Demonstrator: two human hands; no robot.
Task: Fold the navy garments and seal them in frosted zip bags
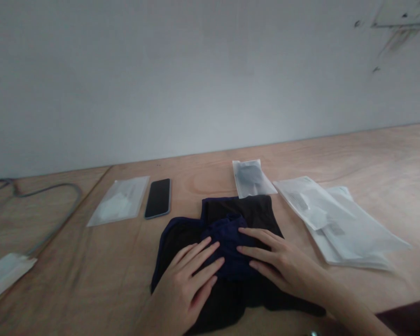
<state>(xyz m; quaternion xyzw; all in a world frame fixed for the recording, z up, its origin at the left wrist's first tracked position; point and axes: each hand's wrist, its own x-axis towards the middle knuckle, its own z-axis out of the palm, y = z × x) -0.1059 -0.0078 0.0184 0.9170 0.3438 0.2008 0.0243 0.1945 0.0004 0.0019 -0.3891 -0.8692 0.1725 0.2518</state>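
A dark cloth piece (182,238), black with navy edging, lies spread on the wooden table in front of me. On its middle rests a bunched navy fabric piece (233,268). My left hand (189,280) lies over the left side of the navy fabric, fingers stretched out and resting on it. From the right, my right hand (280,261) touches the same fabric with its fingers spread. Neither hand grips anything. Parts of both fabrics are covered by my hands, and I cannot make out what kind of garment or item they form.
A phone (158,198) and a translucent bag (121,200) lie left of the cloth. Beyond it is a small bag (252,177) with something dark inside. Several white plastic bags (353,228) overlap at the right. A grey cable (61,224) leads to a white power strip (7,275). A wall (196,79) closes the back.
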